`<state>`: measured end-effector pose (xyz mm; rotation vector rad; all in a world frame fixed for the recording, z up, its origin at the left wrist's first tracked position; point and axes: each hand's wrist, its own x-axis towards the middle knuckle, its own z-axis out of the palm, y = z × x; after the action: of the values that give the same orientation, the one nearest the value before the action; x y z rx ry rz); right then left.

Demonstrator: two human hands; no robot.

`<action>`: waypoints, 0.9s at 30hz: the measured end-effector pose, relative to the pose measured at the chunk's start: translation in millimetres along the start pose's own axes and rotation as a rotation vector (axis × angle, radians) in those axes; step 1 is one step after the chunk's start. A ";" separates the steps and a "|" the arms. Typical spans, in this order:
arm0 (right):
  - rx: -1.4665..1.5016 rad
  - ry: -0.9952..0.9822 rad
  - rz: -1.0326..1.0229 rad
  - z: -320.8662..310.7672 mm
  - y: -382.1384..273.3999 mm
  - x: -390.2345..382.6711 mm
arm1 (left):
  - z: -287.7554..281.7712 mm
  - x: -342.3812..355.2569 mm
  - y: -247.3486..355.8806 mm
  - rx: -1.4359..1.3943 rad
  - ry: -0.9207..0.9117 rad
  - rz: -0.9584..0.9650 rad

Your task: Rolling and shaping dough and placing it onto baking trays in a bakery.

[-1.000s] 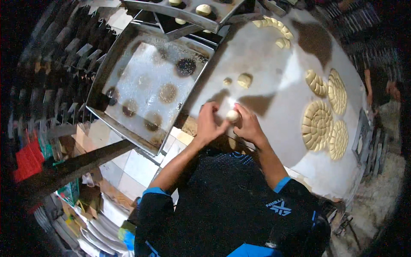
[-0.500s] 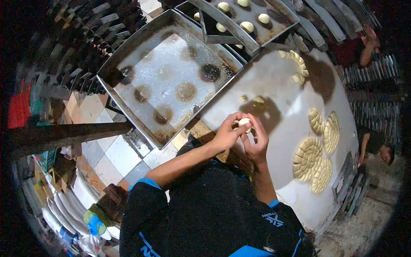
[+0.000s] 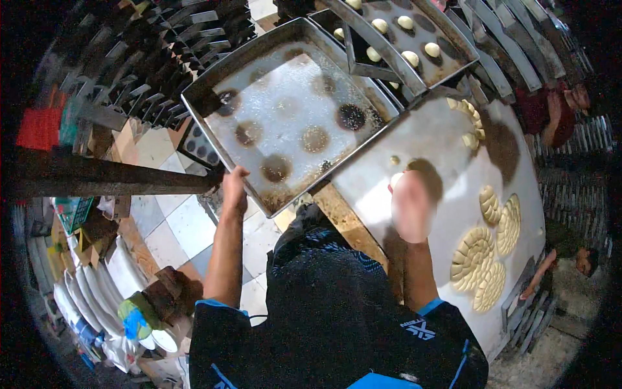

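My left hand [image 3: 234,189] is closed on the near left edge of a large metal tray [image 3: 249,178] with dark round stains and scattered specks inside. Over the pale work table, my right hand [image 3: 413,204] is smeared, its fingers hard to make out. A white dough ball [image 3: 396,180] shows at that hand's left side and seems to be held in it. Two small dough scraps lie just beyond, one a little piece [image 3: 394,159]. To the right rest scored spiral dough rounds [image 3: 472,258], and farther off is a curved row of cut dough pieces [image 3: 476,117].
Beyond the large tray stands another tray [image 3: 447,74] holding several dough balls. Stacked metal trays [image 3: 188,39] crowd the far left, and more stand at right. A dark beam [image 3: 110,175] crosses the left side above floor tiles. Other people are at the right edge.
My hands have parted: the left moved left onto the tray's edge, the right moved right with the dough ball. The whole view has shifted, so trays and table appear farther right.
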<state>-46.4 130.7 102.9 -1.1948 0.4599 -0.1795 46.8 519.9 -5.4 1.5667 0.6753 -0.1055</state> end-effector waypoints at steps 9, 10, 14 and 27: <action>-0.059 -0.068 0.084 -10.2 -5.4 -10.3 | -8.8 -57.3 -66.0 -0.182 0.116 0.311; -0.123 -0.074 0.047 -13.4 -7.2 -7.9 | -10.9 -57.2 -65.8 -0.182 0.118 0.313; 0.112 -0.042 0.100 -8.2 -22.4 -2.7 | -22.1 -53.6 -85.2 -0.427 0.096 0.009; -0.439 -0.221 -0.159 46.4 -36.6 43.7 | -26.1 -77.1 -36.3 -0.283 -0.020 0.078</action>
<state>16.7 140.7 139.2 -1.6640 0.2127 -0.0817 -41.9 515.8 1.2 1.3160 0.5857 0.0318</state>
